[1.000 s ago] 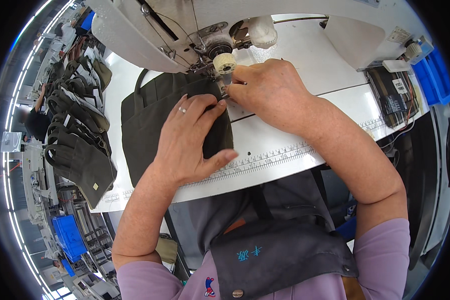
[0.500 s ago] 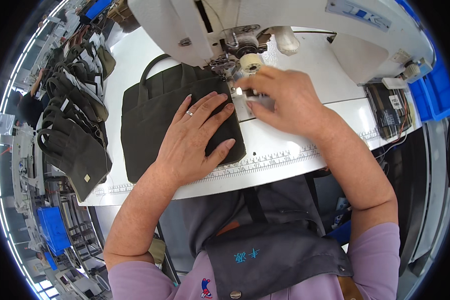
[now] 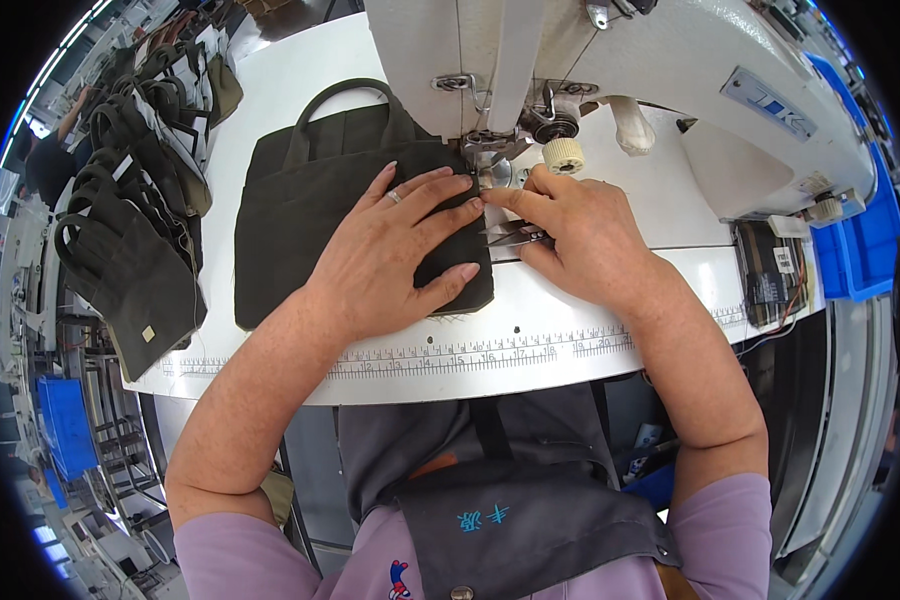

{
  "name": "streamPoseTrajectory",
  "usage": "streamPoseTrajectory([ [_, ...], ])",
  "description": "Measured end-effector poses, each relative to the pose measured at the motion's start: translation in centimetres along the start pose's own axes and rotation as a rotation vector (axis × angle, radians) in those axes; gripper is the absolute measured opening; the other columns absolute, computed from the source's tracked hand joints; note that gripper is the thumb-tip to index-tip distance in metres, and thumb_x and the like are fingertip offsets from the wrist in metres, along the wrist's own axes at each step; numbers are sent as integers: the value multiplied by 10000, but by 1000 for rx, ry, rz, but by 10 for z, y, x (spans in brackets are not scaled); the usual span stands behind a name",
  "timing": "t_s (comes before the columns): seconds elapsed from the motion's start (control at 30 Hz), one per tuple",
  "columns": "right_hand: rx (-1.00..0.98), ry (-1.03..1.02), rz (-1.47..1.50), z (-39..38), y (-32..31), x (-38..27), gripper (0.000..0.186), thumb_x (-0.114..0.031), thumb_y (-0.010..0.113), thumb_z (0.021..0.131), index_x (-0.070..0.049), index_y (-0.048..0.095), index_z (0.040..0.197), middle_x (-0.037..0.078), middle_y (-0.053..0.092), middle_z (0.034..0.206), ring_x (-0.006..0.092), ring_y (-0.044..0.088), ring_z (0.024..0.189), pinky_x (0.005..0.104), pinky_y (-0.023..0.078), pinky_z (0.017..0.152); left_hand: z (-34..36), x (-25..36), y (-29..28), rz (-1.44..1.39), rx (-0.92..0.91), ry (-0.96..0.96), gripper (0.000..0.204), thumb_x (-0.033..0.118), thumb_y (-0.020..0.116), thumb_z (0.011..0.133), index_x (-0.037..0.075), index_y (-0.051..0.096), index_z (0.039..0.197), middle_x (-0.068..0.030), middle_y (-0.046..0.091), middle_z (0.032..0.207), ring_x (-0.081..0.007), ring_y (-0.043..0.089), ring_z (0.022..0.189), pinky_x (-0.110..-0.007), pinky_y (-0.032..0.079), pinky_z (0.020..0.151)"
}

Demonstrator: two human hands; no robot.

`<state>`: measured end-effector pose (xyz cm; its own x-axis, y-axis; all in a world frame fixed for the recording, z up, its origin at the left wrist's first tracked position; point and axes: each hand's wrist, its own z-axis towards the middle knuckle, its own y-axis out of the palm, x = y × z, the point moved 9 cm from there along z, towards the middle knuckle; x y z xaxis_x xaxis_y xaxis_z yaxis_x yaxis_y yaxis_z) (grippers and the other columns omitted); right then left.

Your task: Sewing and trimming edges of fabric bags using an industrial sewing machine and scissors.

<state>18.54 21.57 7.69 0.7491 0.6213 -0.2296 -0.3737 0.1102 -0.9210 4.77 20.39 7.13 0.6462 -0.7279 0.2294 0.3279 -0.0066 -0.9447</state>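
Note:
A dark olive fabric bag [image 3: 295,225] with a loop handle [image 3: 342,92] lies on the white sewing table, its right edge at the presser foot [image 3: 491,172]. Spread across its right part is my left hand [image 3: 385,250], palm down, fingers outstretched and a ring on one of them. My right hand [image 3: 592,232] is closed around small metal thread snips [image 3: 515,234], whose blades point left toward the bag's edge. Its index fingertip reaches that edge just below the presser foot, close to my left fingers. The lower part of the snips is hidden in my palm.
The sewing machine's white head [image 3: 660,70] rises over the far side. Several similar dark bags [image 3: 135,260] hang piled at the left. A ruler strip [image 3: 470,358] runs along the table's front. Blue bins [image 3: 845,255] stand right, near a dark striped bundle [image 3: 765,270].
My right hand, blurred before, has come down and in to the bag's right edge, with the snips now distinct. My left hand remains flat on the bag. The whole view has shifted.

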Motion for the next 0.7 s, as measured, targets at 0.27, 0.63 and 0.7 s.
streamPoseTrajectory([
  [0.27, 49, -6, 35, -1, 1, 9, 344, -137, 739, 793, -137, 718, 1136, 65, 642, 954, 294, 691, 817, 434, 550, 695, 13, -17, -1, 17, 28, -12, 579, 406, 703, 892, 130, 625, 1394, -140, 543, 1441, -339, 508, 1368, -592, 299, 1205],
  [0.63, 25, -106, 215, -1, -3, -1, 228, -85, 740, 766, -109, 711, 991, 50, 640, 910, 288, 682, 808, 420, 545, 673, -4, 17, -7, -129, 46, 107, 310, 224, 800, 836, 48, 767, 1089, -102, 720, 1195, -272, 688, 1145, -449, 552, 1016],
  [0.7, 7, -131, 256, -1, 0, -5, 261, -80, 753, 743, -112, 715, 1000, 42, 643, 920, 282, 681, 801, 416, 545, 666, -7, 25, -14, -75, 137, 157, 194, 126, 784, 840, 35, 773, 1011, -80, 750, 1118, -247, 728, 1057, -419, 594, 953],
])
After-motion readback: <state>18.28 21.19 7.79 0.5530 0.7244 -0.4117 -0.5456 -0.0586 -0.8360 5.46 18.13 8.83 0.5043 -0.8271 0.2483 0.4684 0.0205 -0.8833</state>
